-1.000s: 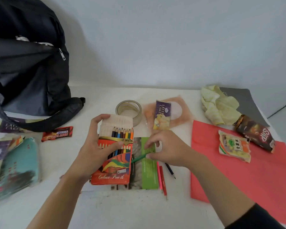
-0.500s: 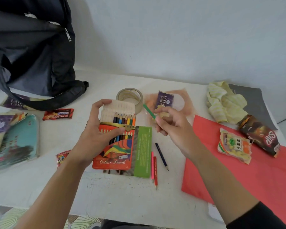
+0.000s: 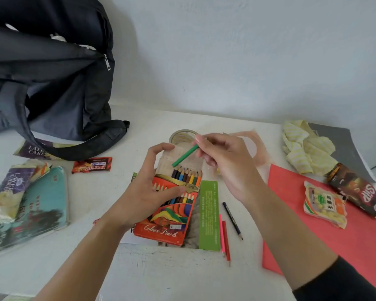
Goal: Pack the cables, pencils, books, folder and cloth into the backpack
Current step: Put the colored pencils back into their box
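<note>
On the white bench [image 3: 139, 276], the left hand [image 3: 149, 192] grips an open pencil box [image 3: 172, 209], thumb across its front. Above the box, the right hand [image 3: 224, 161] pinches a green pencil [image 3: 185, 155] in its fingertips, with the low end over the box flap. Just right of the box lie a pink pencil [image 3: 221, 235], a red pencil [image 3: 226, 242] and a dark blue pencil [image 3: 232, 220]. A red folder [image 3: 334, 246] lies at the right, with a yellow cloth [image 3: 304, 148] behind it. A black backpack [image 3: 52, 83] stands far left, and a teal book [image 3: 41, 203] lies in front of it.
</note>
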Demonstrator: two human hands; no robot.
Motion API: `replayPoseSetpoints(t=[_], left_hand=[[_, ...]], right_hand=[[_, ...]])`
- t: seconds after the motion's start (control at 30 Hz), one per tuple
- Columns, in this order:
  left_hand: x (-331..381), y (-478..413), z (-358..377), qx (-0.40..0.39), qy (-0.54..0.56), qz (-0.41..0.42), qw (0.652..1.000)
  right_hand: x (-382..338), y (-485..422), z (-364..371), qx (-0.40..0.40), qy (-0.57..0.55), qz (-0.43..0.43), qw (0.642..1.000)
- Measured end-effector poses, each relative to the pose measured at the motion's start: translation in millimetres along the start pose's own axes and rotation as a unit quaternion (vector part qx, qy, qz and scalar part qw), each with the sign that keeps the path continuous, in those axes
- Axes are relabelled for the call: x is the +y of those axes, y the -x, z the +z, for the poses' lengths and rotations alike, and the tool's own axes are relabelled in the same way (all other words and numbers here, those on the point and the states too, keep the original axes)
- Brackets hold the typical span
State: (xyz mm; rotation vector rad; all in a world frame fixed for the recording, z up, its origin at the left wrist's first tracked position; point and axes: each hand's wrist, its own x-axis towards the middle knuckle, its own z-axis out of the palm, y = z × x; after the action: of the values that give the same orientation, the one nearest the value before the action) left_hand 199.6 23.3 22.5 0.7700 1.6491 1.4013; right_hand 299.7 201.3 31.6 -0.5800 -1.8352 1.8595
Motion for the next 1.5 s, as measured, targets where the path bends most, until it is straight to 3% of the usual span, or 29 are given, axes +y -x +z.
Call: replayPoseSetpoints(t=[0.13,0.27,0.43,0.57,0.77,0.9,1.0,1.1,1.33,1.5], left_hand=[[-1,-1,-9,-0.014,-0.027,0.019,0.999],[-6,1,-16,-0.021,-0.03,0.018,0.999],[-10,1,-21,-0.026,-0.021,0.023,0.999],[-14,-1,-17,-0.038,-0.017,0.046,0.998],[-18,-2,-7,-0.026,0.026,-0.002,0.999],[-26,-5,-6,0.0,0.031,-0.023,0.999],[-28,-7,-4,0.014,0.03,-0.024,0.999],[-30,-10,-1,0.025,0.021,-0.024,0.999],[-31,-7,8,0.019,0.03,-0.019,0.999],[-28,-5,13,0.01,0.037,-0.028,0.999]], right_hand=[[1,-9,23,0.002,0.171,-0.036,0.985],[10,-10,37,-0.029,0.347,-0.058,0.936],[13,4,45,-0.098,0.422,-0.057,0.899],[12,16,41,-0.088,0.36,-0.015,0.929],[16,31,5,0.033,0.247,-0.041,0.968],[34,42,-37,0.057,0.384,0.038,0.921],[42,55,-60,0.005,0.468,0.144,0.872],[46,62,-61,-0.047,0.47,0.192,0.86],[64,66,-50,-0.006,0.525,0.179,0.832],[70,66,-54,0.027,0.504,0.148,0.851]])
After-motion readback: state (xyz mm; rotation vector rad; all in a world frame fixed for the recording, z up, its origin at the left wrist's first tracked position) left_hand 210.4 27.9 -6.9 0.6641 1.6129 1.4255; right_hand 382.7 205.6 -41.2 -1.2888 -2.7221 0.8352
